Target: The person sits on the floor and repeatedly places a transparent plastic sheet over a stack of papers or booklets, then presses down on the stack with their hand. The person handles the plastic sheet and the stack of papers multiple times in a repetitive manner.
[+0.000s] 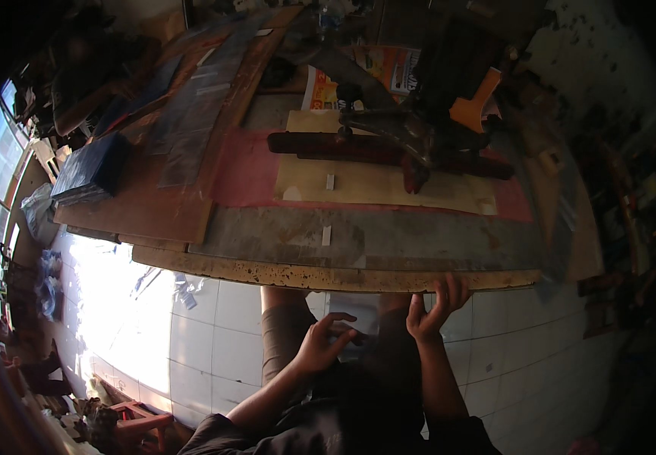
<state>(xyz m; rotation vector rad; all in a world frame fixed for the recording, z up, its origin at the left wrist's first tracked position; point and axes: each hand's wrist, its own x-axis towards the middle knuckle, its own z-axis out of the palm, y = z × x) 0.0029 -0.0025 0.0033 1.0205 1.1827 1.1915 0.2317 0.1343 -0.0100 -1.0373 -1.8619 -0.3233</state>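
Note:
My left hand (323,345) is over my lap, below the table edge. Its fingers are loosely curved, with a gap between thumb and forefinger. A pale see-through sheet (356,307) shows just beyond it between my legs; I cannot make out whether the fingers touch it. My right hand (435,309) is at the table's worn wooden front edge (328,276), its thumb and fingers apart and fingertips against the edge. On the table, a dark machine with a long dark-red bar (313,144) lies across a yellowish sheet (381,189) on a red one (240,171).
Two small pale strips lie on the tabletop, the nearer strip (326,236) on its grey surface. At left are a blue wrapped stack (91,168) and clear plastic sheets (191,144). Another person's arm (85,110) reaches in there. A red stool (142,421) stands on the tiled floor.

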